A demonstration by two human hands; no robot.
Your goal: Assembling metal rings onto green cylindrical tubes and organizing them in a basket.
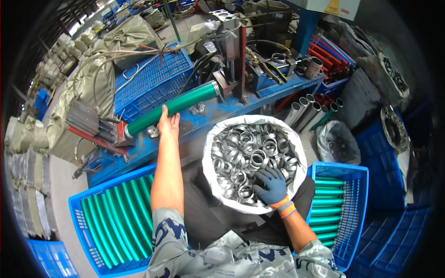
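My bare left hand [168, 123] rests its fingers against a long green tube [174, 107] that lies clamped in a blue machine fixture [222, 109]. My right hand [271, 184], in a dark blue glove with an orange cuff, reaches into a white sack [209, 178] full of shiny metal rings [248, 153] and lies on top of the rings at the sack's near side. Whether it has a ring in its fingers is not visible.
A blue crate [81, 222] of green tubes sits at my lower left, another blue crate [354, 180] of green tubes at my right. Silver and red pipes [308, 109] stand behind the sack. Grey sacks [88, 78] and stacked crates [387, 176] crowd the sides.
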